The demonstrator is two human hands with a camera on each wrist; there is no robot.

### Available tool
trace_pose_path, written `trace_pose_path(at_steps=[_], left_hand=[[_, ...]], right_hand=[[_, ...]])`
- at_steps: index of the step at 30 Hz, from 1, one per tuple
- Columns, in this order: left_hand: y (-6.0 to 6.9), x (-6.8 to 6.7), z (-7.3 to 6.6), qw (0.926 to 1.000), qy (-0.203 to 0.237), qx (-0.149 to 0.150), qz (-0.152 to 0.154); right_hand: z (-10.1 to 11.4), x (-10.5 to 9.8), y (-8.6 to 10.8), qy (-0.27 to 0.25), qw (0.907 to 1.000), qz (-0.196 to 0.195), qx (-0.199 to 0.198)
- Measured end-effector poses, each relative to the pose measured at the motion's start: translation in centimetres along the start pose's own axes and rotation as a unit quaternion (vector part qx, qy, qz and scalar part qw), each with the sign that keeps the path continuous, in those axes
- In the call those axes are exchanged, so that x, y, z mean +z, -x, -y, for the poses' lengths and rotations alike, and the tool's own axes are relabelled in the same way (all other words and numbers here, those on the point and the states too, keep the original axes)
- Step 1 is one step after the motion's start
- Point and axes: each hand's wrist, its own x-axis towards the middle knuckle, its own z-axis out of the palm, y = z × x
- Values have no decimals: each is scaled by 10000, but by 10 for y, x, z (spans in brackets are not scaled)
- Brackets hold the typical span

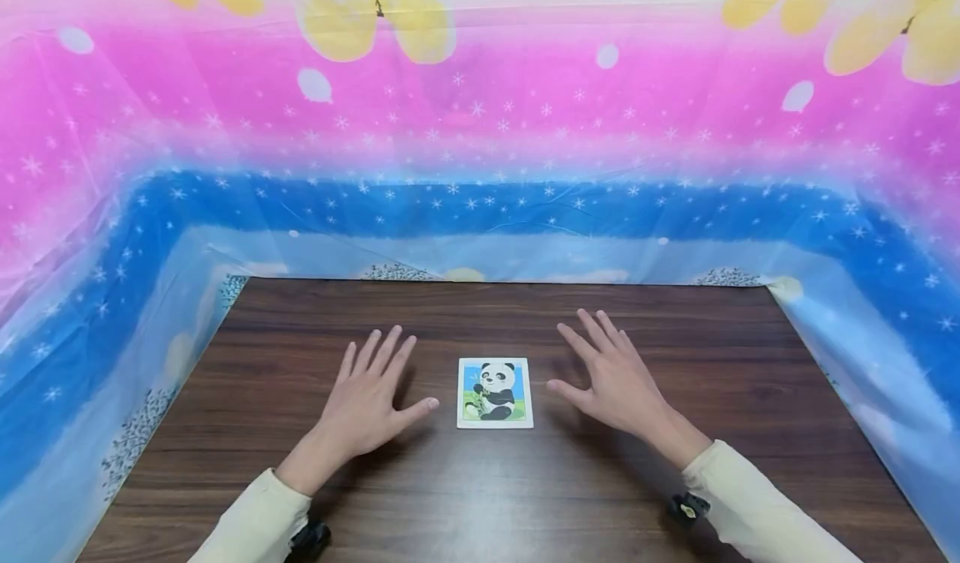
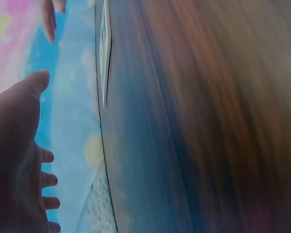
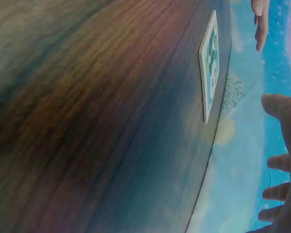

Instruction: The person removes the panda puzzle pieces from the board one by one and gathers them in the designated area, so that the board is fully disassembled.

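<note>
Panda card (image 1: pixel 495 394) lies flat on the brown table (image 1: pixel 487 513), picture side up and right way up from the near side, likely so it is easy to see from there. The left hand (image 1: pixel 365 404) is to its left, and the right hand (image 1: pixel 621 386) is to its right. Both have fingers spread, hold nothing and seem to float, perhaps so they don't cover the card.
</note>
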Motion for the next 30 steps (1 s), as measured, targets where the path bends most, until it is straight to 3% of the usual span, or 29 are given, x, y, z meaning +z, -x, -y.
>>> trace_pose_path(at_steps=[10,20,25,30], left_hand=[[2,12,-42,9963,229,657,495],[5,24,-71,9800,629,1448,1214],[0,29,-82,9765,429,1572,1414],[-6,36,-95,9774,272,1556,1403]], right_hand=[[8,8,-19,-554,9970,6,-549],[15,12,-37,-940,9924,335,-719],[19,17,-47,-1055,9895,396,-901],[21,23,-56,-1120,9873,530,-991]])
